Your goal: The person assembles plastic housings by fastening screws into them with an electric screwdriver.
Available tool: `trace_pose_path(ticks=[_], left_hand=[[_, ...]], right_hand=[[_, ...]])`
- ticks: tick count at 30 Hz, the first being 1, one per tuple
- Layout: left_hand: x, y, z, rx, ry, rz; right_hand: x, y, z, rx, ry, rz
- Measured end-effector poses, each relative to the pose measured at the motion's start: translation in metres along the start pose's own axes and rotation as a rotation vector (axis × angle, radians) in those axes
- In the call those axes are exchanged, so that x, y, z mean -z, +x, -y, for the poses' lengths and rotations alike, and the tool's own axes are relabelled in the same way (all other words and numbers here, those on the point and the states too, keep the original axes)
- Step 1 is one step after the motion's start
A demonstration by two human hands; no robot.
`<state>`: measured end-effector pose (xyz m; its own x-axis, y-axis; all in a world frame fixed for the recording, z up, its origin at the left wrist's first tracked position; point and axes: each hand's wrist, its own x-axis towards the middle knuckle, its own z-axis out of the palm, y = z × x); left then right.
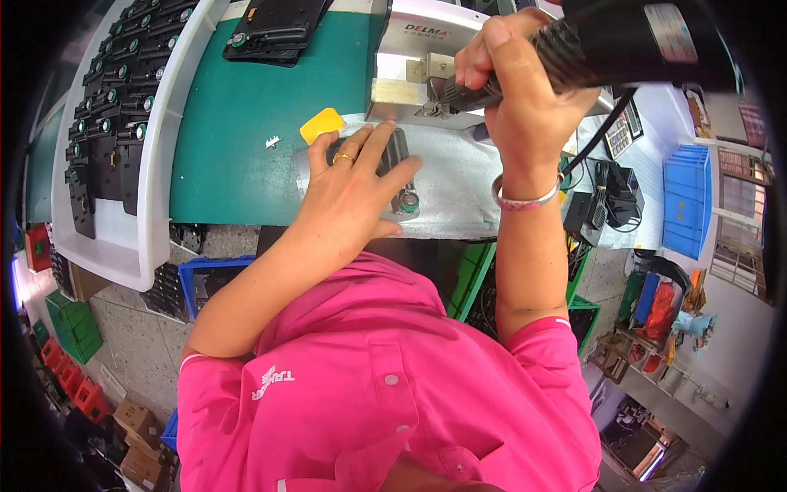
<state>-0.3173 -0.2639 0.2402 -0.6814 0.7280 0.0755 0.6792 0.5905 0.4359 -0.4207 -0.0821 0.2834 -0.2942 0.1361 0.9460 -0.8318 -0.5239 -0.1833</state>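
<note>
In my right hand [525,102] is a dark electric screwdriver [590,49], its fingers wrapped round the ribbed grip. The tool lies nearly sideways, with its narrow end at the metal front of a white screw feeder [410,57]. A cable hangs from the body. My left hand [348,189], a ring on one finger, rests with fingers spread over a black plastic part [397,152] on the silver-covered bench area. Beside the thumb and forefinger shows a small green and metal round piece [408,202] at the part's near end. My palm and fingers hide the rest of it.
A white tray [156,205] with rows of black parts stands at the left. More black parts [275,33] lie on the green mat [238,156], near a yellow piece [321,125] and a small white piece [272,143]. A black adapter [619,197] and blue crate [687,201] are right.
</note>
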Motion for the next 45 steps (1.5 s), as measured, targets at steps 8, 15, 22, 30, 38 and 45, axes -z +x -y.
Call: trace_pose_path(ticks=[8, 15, 22, 30, 38, 45], left_hand=[[-0.008, -0.016, 0.009, -0.001, -0.149, -0.133], [-0.014, -0.013, 0.005, -0.007, -0.228, -0.249], [-0.018, -0.013, 0.002, -0.032, -0.21, -0.235], [-0.013, -0.007, -0.002, -0.012, -0.2, -0.178], [-0.016, -0.009, -0.006, 0.034, -0.209, -0.256], [-0.033, -0.024, -0.001, -0.126, 0.054, -0.428]], right_hand=[[-0.047, -0.003, 0.077, -0.603, -0.429, -0.402], [-0.053, -0.03, 0.119, -0.612, -0.405, -0.434], [-0.063, -0.045, 0.133, -0.589, -0.432, -0.452], [-0.059, -0.048, 0.136, -0.569, -0.414, -0.497], [-0.062, -0.049, 0.132, -0.534, -0.404, -0.504], [-0.067, -0.052, 0.119, -0.539, -0.433, -0.504]])
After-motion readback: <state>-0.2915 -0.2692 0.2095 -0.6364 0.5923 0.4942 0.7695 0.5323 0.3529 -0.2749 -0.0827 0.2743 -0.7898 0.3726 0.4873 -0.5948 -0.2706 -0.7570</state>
